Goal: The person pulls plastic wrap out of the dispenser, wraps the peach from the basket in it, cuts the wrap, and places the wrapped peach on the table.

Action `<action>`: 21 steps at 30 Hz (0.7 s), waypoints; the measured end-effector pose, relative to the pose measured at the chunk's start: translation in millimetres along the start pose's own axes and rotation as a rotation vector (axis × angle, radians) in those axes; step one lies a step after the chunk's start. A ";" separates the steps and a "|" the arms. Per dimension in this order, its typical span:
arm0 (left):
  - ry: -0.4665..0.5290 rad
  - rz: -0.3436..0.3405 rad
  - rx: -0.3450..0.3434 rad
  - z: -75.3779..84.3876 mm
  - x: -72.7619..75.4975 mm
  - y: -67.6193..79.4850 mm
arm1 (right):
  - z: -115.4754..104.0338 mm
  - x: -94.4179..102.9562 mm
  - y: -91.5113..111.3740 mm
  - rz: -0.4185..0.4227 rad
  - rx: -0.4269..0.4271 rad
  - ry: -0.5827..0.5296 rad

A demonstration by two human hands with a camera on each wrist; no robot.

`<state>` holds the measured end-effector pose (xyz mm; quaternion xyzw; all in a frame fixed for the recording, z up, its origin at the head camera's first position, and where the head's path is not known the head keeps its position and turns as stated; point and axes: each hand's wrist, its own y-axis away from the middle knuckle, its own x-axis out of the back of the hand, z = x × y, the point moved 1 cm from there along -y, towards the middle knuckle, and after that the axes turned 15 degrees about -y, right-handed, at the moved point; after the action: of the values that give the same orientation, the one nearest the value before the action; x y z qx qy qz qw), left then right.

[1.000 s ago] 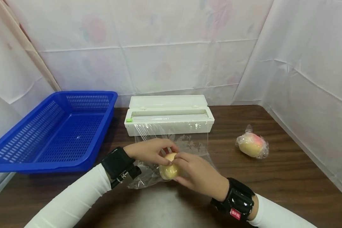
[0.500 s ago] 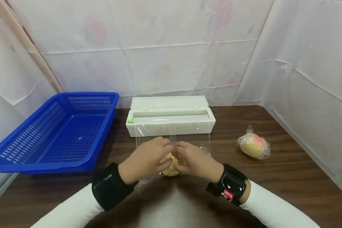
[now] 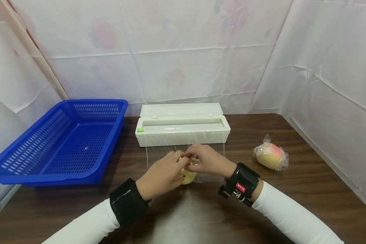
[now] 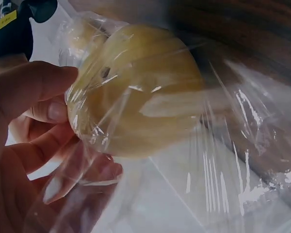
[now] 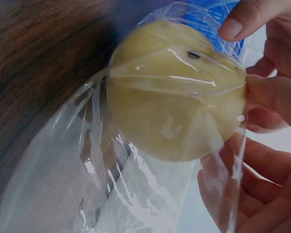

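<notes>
A round yellow fruit [image 3: 188, 177] with a dark spot at one end sits under clear cling film [image 5: 150, 194], near the middle of the table. My left hand [image 3: 163, 174] grips its left side through the film, the thumb low against it. From the right, my right hand [image 3: 211, 161] pinches the film over the fruit's top, its fingertips meeting those of the left hand. Both wrist views show the film stretched and creased over the fruit [image 4: 150, 92]. The sheet still runs back to a white cling film dispenser [image 3: 183, 137], whose lid is up.
A blue perforated basket [image 3: 109, 149] stands at the left. On the right of the wooden table [image 3: 308, 196] lies a yellow and pink fruit [image 3: 270, 157] wrapped in film. Pale patterned cloth [image 3: 177, 61] hangs behind and at both sides.
The film's near part has been folded up over the fruit. Both hands have come together above it, the right one moving up and back.
</notes>
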<state>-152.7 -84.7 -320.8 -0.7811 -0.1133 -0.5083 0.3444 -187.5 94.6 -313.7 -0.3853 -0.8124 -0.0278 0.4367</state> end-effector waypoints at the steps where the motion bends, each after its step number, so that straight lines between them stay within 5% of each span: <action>1: 0.008 0.003 0.000 -1.6 -1.8 -1.3 | 1.5 1.1 0.1 0.003 -0.010 -0.005; 13: 0.108 -0.060 0.010 -17.7 -7.0 -14.8 | -3.3 5.8 8.1 0.175 0.030 0.078; 21: 0.205 -0.125 0.091 -24.2 -13.7 -20.8 | 3.9 -2.1 9.4 0.206 -0.048 0.085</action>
<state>-187.3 -82.8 -318.0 -0.6999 -0.1488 -0.6004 0.3571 -183.4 101.5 -320.3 -0.4753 -0.7485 -0.0184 0.4620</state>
